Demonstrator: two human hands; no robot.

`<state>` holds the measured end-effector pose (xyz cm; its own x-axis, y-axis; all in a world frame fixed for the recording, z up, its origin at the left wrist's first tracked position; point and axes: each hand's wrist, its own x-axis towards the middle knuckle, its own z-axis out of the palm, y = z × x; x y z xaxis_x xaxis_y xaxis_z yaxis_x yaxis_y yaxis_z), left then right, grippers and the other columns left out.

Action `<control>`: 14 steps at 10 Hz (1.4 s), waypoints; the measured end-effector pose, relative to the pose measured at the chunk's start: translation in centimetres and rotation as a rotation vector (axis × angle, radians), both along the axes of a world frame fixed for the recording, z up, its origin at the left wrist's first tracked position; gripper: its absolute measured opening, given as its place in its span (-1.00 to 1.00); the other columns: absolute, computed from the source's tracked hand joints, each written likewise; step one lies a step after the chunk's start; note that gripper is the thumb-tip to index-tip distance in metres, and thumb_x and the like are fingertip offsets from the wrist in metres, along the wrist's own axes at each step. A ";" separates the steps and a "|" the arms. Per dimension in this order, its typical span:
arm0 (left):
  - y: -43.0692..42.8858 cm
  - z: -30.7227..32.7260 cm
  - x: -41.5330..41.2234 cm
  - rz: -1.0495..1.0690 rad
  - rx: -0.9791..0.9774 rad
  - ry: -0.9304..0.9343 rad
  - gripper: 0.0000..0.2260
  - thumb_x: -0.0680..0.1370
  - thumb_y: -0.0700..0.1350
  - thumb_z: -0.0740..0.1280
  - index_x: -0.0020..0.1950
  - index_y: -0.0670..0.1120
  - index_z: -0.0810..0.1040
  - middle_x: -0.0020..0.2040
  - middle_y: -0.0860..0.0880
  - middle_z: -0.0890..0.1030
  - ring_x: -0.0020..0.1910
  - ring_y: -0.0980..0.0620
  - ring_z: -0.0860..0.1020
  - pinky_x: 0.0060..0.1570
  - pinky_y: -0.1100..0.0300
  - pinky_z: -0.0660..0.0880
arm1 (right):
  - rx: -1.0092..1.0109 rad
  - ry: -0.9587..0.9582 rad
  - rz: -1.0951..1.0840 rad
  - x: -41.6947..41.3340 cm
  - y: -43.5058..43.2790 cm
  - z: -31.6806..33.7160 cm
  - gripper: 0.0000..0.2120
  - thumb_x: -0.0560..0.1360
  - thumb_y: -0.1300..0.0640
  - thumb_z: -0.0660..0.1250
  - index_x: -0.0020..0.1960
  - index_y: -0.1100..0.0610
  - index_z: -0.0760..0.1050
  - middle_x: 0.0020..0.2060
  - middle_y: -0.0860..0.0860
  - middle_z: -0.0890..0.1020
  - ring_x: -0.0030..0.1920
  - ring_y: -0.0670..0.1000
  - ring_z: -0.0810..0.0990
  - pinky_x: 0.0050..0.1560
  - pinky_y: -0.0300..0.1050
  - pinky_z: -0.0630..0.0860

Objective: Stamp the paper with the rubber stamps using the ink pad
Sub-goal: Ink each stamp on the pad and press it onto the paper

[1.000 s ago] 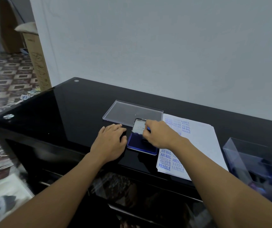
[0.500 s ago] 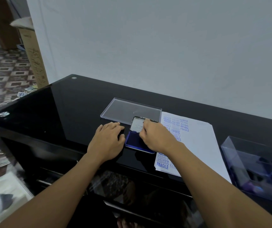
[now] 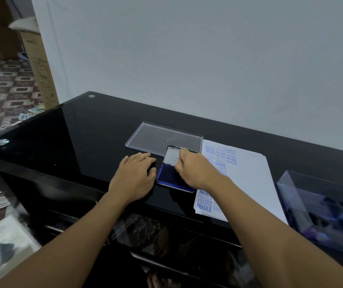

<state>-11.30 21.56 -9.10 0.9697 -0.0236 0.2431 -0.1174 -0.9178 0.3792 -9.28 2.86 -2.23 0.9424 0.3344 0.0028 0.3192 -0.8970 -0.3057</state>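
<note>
Centre of frame, black glass table (image 3: pixel 73 138): we log the blue ink pad (image 3: pixel 166 177), lid raised. Left hand (image 3: pixel 134 178) lies flat, fingers straight, just left of it. Right hand (image 3: pixel 195 171), fingers curled, covers the pad; we cannot tell its grip. Stamped paper (image 3: pixel 249 173) lies just right.

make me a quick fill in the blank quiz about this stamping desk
The left hand lies flat on the table, to the ___ of the ink pad.
The ink in the pad is ___.
The stamped word nearest the front edge of the paper is ___.
The clear box stands to the ___ of the paper.
Missing words: left, blue, FRAGILE, right.
</note>
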 end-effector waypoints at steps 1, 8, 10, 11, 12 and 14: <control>0.0 0.0 0.0 0.002 -0.003 -0.003 -0.62 0.66 0.03 0.12 0.47 0.04 0.41 0.53 0.06 0.33 0.52 0.06 0.23 0.55 -0.03 0.06 | -0.004 -0.018 0.001 -0.2 0.0 -0.2 -0.84 0.66 0.08 0.08 -0.04 0.14 0.27 -0.11 0.20 0.58 -0.19 0.20 0.53 -0.19 0.05 0.47; -0.2 -0.1 0.0 0.017 -0.007 -0.023 -0.64 0.66 -0.01 0.11 0.44 0.04 0.44 0.51 0.07 0.36 0.50 0.07 0.26 0.53 -0.02 0.08 | 0.022 0.026 -0.020 0.2 0.1 0.1 -0.84 0.65 0.07 0.09 -0.04 0.14 0.30 -0.11 0.18 0.57 -0.17 0.17 0.51 -0.19 0.01 0.43; -0.1 -0.2 0.0 0.018 -0.002 -0.023 -0.64 0.66 0.00 0.10 0.44 0.04 0.44 0.51 0.07 0.36 0.50 0.08 0.26 0.53 -0.02 0.08 | 0.030 -0.009 -0.023 -0.4 0.1 -0.2 -0.85 0.65 0.08 0.10 -0.04 0.14 0.29 -0.09 0.21 0.58 -0.15 0.20 0.54 -0.19 0.02 0.44; -0.2 -0.2 0.0 0.015 -0.002 -0.022 -0.64 0.66 0.00 0.10 0.44 0.04 0.43 0.51 0.07 0.36 0.50 0.08 0.26 0.53 -0.02 0.08 | 0.013 -0.058 -0.017 -0.8 0.2 -0.6 -0.85 0.65 0.08 0.09 -0.05 0.12 0.25 -0.17 0.20 0.56 -0.20 0.22 0.52 -0.26 0.01 0.41; -0.1 -0.3 0.0 0.015 -0.003 -0.020 -0.64 0.66 0.00 0.10 0.44 0.04 0.43 0.51 0.07 0.36 0.50 0.08 0.26 0.54 -0.02 0.08 | -0.001 -0.104 -0.016 -1.2 0.2 -0.9 -0.86 0.65 0.09 0.09 -0.06 0.12 0.22 -0.32 0.12 0.48 -0.30 0.18 0.45 -0.40 -0.04 0.24; -0.2 -0.2 0.1 0.019 -0.002 -0.025 -0.64 0.66 0.00 0.11 0.44 0.04 0.43 0.51 0.07 0.36 0.50 0.08 0.27 0.53 -0.03 0.08 | 0.003 -0.102 -0.025 -0.8 0.2 -1.0 -0.85 0.64 0.10 0.10 -0.07 0.13 0.23 -0.33 0.12 0.47 -0.30 0.18 0.45 -0.38 -0.03 0.28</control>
